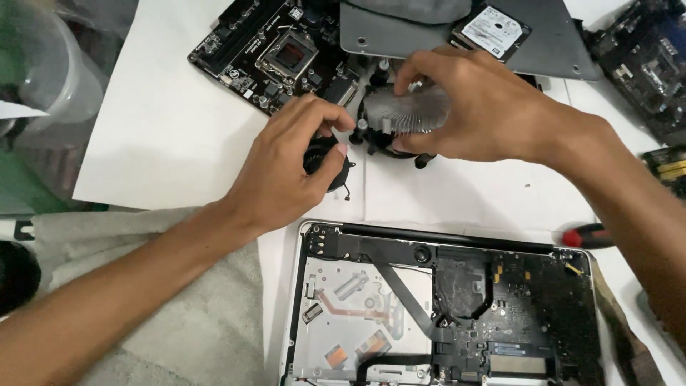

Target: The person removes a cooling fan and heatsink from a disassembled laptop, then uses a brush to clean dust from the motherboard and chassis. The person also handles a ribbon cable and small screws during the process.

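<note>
The right hand [471,107] holds the cooler [401,118], a round heatsink with grey metal fins on a black fan base. Its fingers [418,68] curl over the top of the fins and the thumb presses the near side, so the hand is closed around the cooler. The cooler is just above the white paper [171,136], between the motherboard [275,53] and the open laptop [443,307].

The left hand [286,171] is just left of the cooler. Its fingertips [341,121] are bent and touch the cooler's left edge, and under its palm lies a small black fan [330,168]; I cannot tell if the hand grips this fan.

Behind the cooler are a grey plate [529,43] and a hard drive [491,30]. Right of the laptop lies a red screwdriver [586,236]. Left of the laptop is a grey towel [193,336].
</note>
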